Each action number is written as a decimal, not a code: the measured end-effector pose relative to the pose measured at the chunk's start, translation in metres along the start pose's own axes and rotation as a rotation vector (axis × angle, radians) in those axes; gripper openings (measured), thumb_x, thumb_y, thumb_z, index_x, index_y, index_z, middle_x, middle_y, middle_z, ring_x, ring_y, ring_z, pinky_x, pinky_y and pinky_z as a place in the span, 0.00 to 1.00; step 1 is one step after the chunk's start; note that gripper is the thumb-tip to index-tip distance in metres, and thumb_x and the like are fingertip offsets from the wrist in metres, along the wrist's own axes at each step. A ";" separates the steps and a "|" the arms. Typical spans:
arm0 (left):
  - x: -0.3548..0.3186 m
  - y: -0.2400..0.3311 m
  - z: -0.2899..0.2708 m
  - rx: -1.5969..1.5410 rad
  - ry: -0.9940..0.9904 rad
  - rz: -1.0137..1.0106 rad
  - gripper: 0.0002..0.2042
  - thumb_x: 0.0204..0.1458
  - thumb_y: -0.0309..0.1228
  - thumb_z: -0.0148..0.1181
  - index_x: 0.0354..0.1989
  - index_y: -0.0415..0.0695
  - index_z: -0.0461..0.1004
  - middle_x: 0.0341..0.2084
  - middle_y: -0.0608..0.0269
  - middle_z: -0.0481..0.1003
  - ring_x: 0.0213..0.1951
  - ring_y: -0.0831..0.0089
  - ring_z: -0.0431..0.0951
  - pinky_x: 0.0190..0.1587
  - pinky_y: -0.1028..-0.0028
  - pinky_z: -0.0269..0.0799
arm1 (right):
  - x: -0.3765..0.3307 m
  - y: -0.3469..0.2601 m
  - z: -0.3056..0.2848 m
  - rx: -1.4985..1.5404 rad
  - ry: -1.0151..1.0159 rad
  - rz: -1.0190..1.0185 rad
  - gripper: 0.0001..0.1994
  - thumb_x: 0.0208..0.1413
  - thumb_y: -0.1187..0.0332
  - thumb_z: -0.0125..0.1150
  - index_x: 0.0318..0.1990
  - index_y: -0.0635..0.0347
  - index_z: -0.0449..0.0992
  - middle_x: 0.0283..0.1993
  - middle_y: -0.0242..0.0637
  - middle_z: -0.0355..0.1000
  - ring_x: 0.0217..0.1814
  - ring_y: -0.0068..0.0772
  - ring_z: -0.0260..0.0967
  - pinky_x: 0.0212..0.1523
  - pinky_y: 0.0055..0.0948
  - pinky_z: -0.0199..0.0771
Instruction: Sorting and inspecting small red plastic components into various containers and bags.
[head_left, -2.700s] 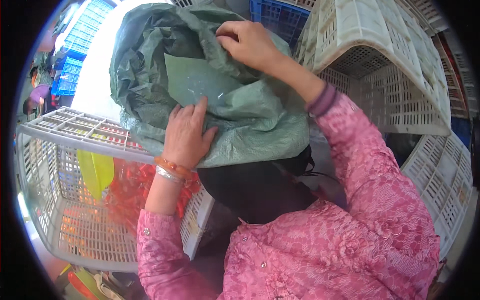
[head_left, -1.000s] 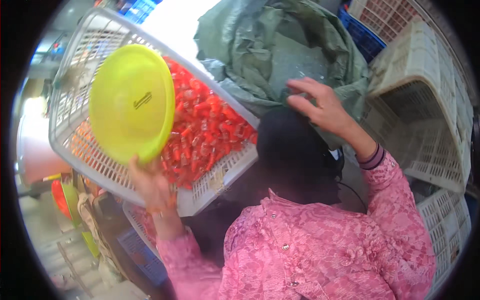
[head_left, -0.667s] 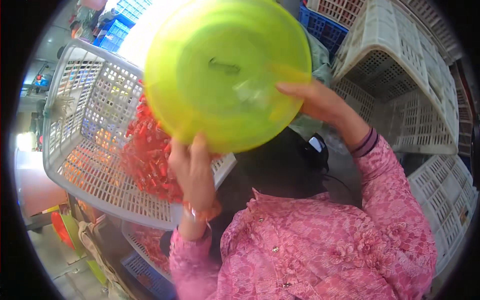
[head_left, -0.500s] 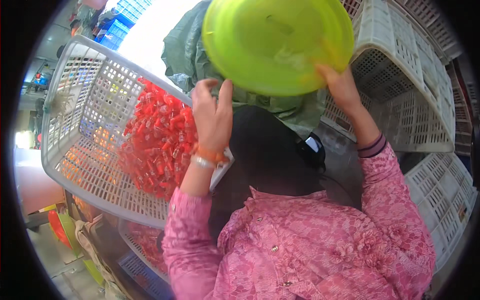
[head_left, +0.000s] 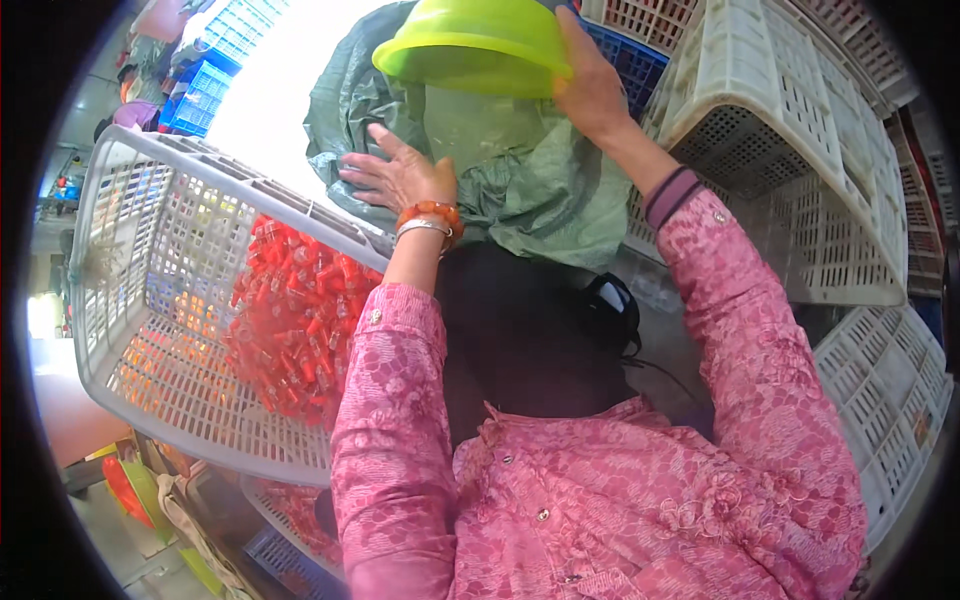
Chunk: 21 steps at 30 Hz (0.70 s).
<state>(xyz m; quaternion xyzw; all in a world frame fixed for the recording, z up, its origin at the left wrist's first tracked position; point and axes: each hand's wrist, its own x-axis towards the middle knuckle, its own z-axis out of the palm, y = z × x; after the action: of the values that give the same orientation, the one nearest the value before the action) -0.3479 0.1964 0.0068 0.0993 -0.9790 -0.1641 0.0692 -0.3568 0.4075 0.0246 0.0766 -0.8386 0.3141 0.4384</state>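
Observation:
My right hand (head_left: pixel 598 88) grips the rim of a yellow-green plastic basin (head_left: pixel 490 30), which is tilted over a green woven sack (head_left: pixel 540 200). The top of the basin runs out of the picture, and its inside is mostly hidden. My left hand (head_left: pixel 408 178) is open with its fingers spread, over the left side of the sack's mouth, holding nothing. To the left of that hand, a white slatted plastic crate (head_left: pixel 225 430) lies tilted, with many small red and clear plastic pieces (head_left: pixel 300 310) heaped in it.
Large white crates (head_left: pixel 800 160) are stacked on the right, with another pale crate (head_left: pixel 885 400) lower down. Blue crates (head_left: pixel 205 95) stand at the far left. Below the tilted crate, another crate (head_left: pixel 285 510) holds more red pieces.
The basin has moved up and left and turned from nearly face-on to tilted. My left hand has reached farther forward over the sack, its fingers spreading.

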 end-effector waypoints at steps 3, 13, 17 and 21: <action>0.012 0.000 -0.003 0.011 0.220 -0.025 0.54 0.34 0.40 0.72 0.65 0.43 0.37 0.61 0.22 0.36 0.65 0.33 0.35 0.62 0.41 0.38 | 0.020 -0.003 0.013 -0.035 0.176 -0.182 0.17 0.49 0.72 0.57 0.48 0.67 0.71 0.37 0.55 0.73 0.46 0.62 0.68 0.48 0.43 0.71; 0.036 0.009 0.018 -0.344 0.431 -0.380 0.55 0.33 0.44 0.73 0.65 0.40 0.38 0.60 0.24 0.40 0.64 0.36 0.42 0.61 0.44 0.45 | 0.037 0.067 0.086 -0.367 -0.227 0.112 0.40 0.48 0.76 0.48 0.68 0.46 0.38 0.62 0.56 0.56 0.46 0.63 0.68 0.43 0.47 0.71; 0.057 -0.017 0.066 -0.891 0.193 -0.765 0.44 0.35 0.43 0.72 0.59 0.39 0.55 0.56 0.33 0.58 0.57 0.45 0.61 0.60 0.51 0.54 | 0.051 0.076 0.089 -0.356 -0.204 0.071 0.41 0.47 0.75 0.49 0.68 0.45 0.36 0.58 0.60 0.59 0.40 0.64 0.69 0.40 0.50 0.72; 0.053 -0.053 0.093 -1.880 -0.739 -0.786 0.21 0.42 0.37 0.67 0.44 0.39 0.74 0.41 0.53 0.76 0.40 0.57 0.77 0.50 0.59 0.69 | 0.017 0.032 0.073 -0.318 -0.506 0.405 0.44 0.43 0.77 0.54 0.68 0.55 0.37 0.42 0.62 0.69 0.40 0.62 0.70 0.40 0.48 0.72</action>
<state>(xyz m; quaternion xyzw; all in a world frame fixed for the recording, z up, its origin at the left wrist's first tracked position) -0.4061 0.1640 -0.0925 0.2577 -0.3214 -0.8793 -0.2390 -0.4303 0.3919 -0.0079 -0.0848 -0.9571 0.2315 0.1525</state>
